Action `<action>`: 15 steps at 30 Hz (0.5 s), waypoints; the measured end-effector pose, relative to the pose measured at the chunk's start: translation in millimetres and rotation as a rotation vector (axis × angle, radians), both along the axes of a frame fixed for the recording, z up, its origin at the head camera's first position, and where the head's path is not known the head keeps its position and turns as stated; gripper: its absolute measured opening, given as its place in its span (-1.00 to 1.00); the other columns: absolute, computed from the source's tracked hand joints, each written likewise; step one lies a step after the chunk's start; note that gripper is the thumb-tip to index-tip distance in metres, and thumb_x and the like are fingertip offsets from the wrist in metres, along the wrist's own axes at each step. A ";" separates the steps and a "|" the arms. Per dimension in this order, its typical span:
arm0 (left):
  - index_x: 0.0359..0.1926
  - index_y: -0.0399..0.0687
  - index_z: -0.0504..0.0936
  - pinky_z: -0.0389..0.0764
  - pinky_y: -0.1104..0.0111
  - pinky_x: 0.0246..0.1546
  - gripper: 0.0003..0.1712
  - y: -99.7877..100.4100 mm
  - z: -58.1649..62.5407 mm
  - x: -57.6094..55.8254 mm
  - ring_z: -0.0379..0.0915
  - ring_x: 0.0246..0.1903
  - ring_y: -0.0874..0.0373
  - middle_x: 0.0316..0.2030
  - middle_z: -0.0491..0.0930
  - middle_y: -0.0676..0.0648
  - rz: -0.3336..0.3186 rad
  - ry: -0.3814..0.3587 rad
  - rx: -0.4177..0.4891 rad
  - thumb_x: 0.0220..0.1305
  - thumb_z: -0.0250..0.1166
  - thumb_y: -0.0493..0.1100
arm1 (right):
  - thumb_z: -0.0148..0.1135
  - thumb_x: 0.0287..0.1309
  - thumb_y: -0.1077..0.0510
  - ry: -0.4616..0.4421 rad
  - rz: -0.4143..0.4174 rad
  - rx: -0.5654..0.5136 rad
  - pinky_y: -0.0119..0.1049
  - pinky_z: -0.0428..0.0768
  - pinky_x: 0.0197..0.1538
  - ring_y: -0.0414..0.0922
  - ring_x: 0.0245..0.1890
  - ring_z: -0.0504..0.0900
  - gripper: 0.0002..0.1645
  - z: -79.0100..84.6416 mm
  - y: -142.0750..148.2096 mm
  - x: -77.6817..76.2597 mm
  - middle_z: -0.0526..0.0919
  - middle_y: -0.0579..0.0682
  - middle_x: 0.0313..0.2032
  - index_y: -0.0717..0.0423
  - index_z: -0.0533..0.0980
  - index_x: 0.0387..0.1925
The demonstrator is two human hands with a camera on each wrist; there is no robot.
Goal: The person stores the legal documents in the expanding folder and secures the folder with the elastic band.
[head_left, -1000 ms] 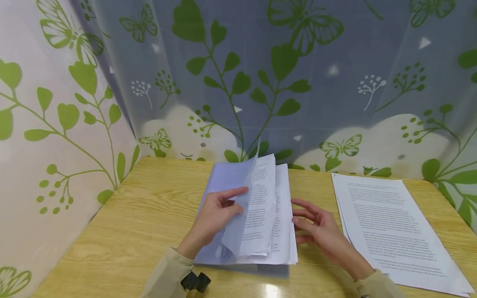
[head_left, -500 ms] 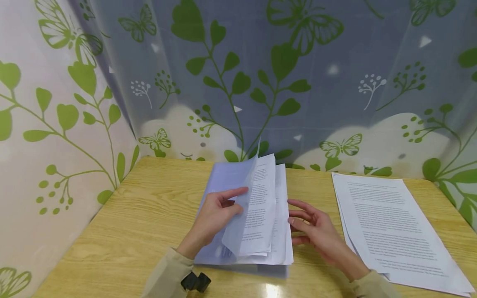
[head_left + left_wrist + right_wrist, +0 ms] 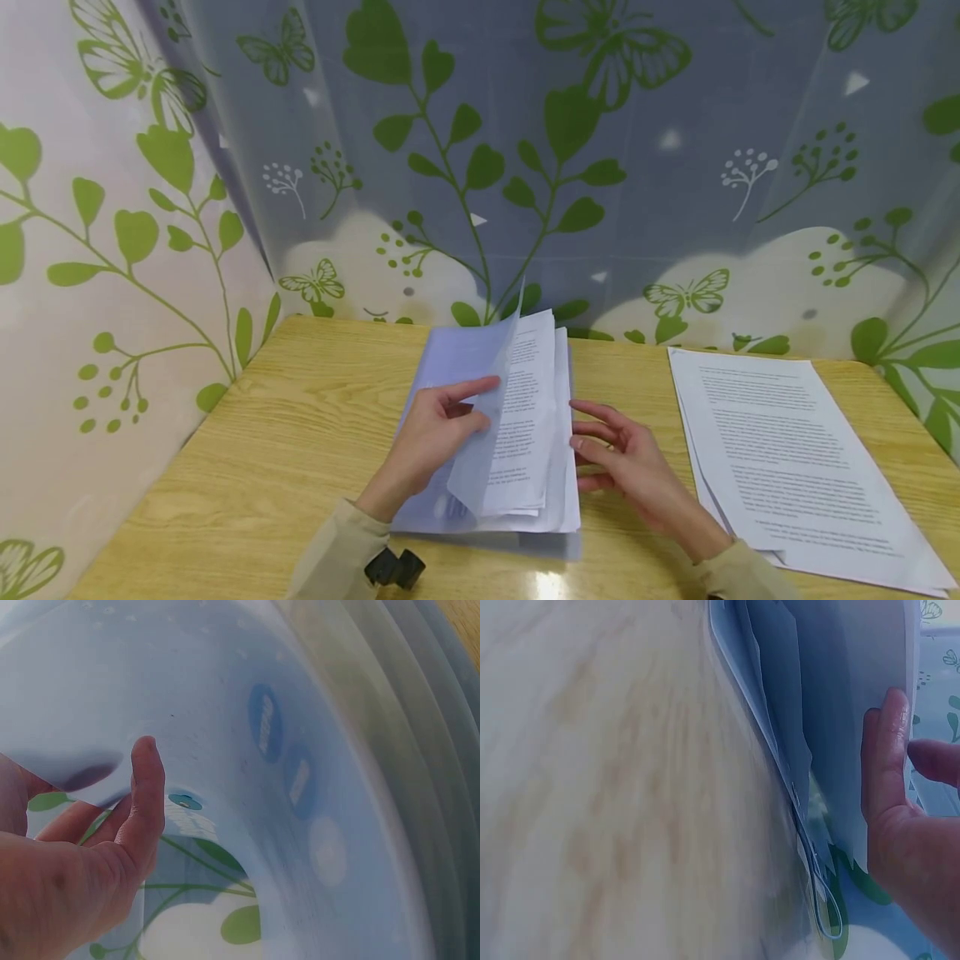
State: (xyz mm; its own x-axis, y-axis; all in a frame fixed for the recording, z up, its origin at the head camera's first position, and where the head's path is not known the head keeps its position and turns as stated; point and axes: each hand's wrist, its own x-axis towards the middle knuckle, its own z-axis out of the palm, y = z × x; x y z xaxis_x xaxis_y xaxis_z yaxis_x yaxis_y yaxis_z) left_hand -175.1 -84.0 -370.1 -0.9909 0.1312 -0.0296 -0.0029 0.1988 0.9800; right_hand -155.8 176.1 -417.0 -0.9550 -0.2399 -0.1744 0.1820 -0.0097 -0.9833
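Observation:
A translucent bluish plastic folder (image 3: 461, 354) lies on the table with its cover lifted. My left hand (image 3: 429, 433) pinches the raised cover, index finger stretched along it; the left wrist view shows that hand (image 3: 97, 862) against the curved plastic (image 3: 217, 690). Several printed sheets (image 3: 525, 425) sit inside. To their right, partly under them, is another stack of papers (image 3: 568, 500). My right hand (image 3: 630, 467) holds this stack's right edge. In the right wrist view, fingers (image 3: 889, 757) lie against one face of the papers (image 3: 847, 682), thumb on the other side.
A separate pile of printed sheets (image 3: 795, 458) lies on the right of the wooden table (image 3: 247, 467); a lower sheet's corner is bent. Patterned cloth (image 3: 480, 167) hangs behind the table and at its sides. A black device (image 3: 393, 568) is at my left cuff.
My right hand has moved left, sliding the paper stack further into the folder; more of the folder's right edge now shows. My left hand and the cover have stayed in place.

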 end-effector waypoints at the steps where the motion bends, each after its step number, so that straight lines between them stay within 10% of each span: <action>1: 0.16 0.03 0.74 0.54 0.39 -0.33 -0.40 0.0 -0.2 -0.1 0.57 -0.31 0.22 -0.11 0.77 -0.12 0.001 -0.001 -0.001 0.05 0.29 -0.40 | 0.28 0.36 0.16 -0.001 0.000 0.000 -0.19 0.76 -0.19 -0.07 -0.12 0.77 -0.23 0.1 -0.8 -0.2 0.63 0.05 0.14 0.07 0.23 0.52; 15: 0.16 0.05 0.73 0.54 0.39 -0.28 -0.40 -0.5 -2.4 -1.2 0.57 -0.27 0.19 -0.03 0.75 -0.10 0.004 -0.009 -0.019 0.06 0.27 -0.39 | 0.27 0.36 0.19 -0.012 -0.010 0.009 -0.28 0.75 -0.26 -0.09 -0.22 0.75 -0.24 -0.7 -10.1 -2.0 0.63 0.03 0.11 0.07 0.24 0.51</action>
State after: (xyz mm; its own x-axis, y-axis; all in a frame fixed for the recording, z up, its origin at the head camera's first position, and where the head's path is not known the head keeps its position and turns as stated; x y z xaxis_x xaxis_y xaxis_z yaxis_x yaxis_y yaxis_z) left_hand -176.3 -84.5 -372.5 -0.9912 0.1261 -0.0410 -0.0128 0.2170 0.9761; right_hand -157.8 166.0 -417.7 -0.9552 -0.2285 -0.1879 0.1935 -0.0024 -0.9811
